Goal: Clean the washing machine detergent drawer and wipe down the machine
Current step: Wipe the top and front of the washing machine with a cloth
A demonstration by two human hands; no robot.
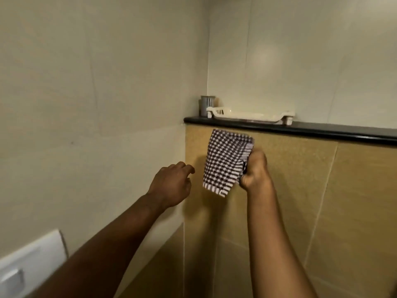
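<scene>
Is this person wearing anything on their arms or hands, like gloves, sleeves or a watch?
No. The left forearm and right forearm are bare as far as the picture reaches, with no sleeve in view. The left hand and right hand wear no gloves, and no watch, bracelet or ring shows on what is visible.

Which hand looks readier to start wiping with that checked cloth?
Probably the right hand: it grips the checked cloth. The left hand is empty, fingers loosely curled, beside the cloth.
</scene>
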